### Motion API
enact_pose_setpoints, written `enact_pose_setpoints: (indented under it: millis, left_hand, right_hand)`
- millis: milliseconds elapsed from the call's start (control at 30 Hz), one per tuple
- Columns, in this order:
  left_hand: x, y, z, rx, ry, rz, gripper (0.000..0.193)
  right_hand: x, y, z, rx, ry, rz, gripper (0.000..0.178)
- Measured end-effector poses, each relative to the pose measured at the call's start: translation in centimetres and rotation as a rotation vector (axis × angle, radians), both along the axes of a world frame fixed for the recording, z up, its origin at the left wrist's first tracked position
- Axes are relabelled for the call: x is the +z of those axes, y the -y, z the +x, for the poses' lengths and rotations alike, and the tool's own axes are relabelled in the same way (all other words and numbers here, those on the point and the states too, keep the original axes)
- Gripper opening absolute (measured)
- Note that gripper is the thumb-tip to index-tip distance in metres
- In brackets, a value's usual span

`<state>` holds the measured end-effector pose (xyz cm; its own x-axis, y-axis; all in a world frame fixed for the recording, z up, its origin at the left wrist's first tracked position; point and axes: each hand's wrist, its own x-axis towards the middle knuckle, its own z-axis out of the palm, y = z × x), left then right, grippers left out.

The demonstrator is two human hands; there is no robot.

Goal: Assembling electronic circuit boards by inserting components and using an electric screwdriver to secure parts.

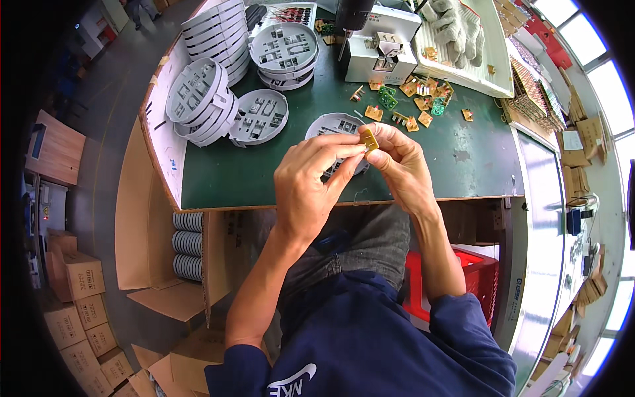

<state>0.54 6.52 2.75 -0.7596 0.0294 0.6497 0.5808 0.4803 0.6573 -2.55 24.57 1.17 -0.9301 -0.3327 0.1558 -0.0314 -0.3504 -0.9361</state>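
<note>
Between the fingertips of both my hands is a small yellow circuit board (370,139), held just above the table's near edge. My left hand (311,175) pinches its left side; my right hand (405,165) grips it from the right with thumb and fingers. Below them a round grey plastic housing (324,124) lies on the green table, partly covered by my hands. Past my fingers, several loose yellow and green circuit boards (423,92) are scattered across the tabletop.
Stacked round grey housings (215,40) fill the table's left side, beside a white side board (162,119). At the back stands a grey-white machine (383,56), next to a tray with work gloves (456,33). An open cardboard box (142,231) is at lower left, a red basket (479,278) under the table.
</note>
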Motion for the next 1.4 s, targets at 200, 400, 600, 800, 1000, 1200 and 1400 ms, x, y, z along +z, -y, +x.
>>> enact_pose_setpoints:
  millis: [200, 400, 600, 800, 1000, 1200, 1400]
  left_hand:
    - [0.0, 0.5, 0.3, -0.012, 0.077, 0.122, 0.021]
    - [-0.8, 3.5, -0.2, 0.046, 0.169, 0.096, 0.039]
    - [-2.4, 0.9, -0.3, 0.172, 0.134, -0.195, 0.083]
    - [-3.8, 0.1, -1.3, 0.186, 0.228, -0.235, 0.109]
    - [-2.9, -0.4, -1.0, 0.248, 0.293, -0.262, 0.108]
    - [-3.2, -0.3, -1.3, 0.259, 0.128, -0.321, 0.104]
    - [-3.8, -0.1, -2.2, 0.109, 0.196, -0.241, 0.098]
  right_hand:
    - [0.0, -0.2, -0.3, 0.032, 0.006, 0.011, 0.034]
    - [0.6, -0.9, -0.7, 0.048, -0.034, 0.009, 0.036]
    - [3.4, -1.2, -2.6, -0.153, -0.191, 0.474, 0.033]
    - [4.2, 0.6, -4.9, -0.173, -0.594, 1.028, 0.032]
    - [2.6, 1.0, -5.5, -0.161, -0.595, 1.092, 0.032]
    - [2.1, 1.6, -5.1, -0.209, -0.702, 1.16, 0.032]
    - [1.9, 2.3, -4.8, -0.266, -0.751, 1.234, 0.032]
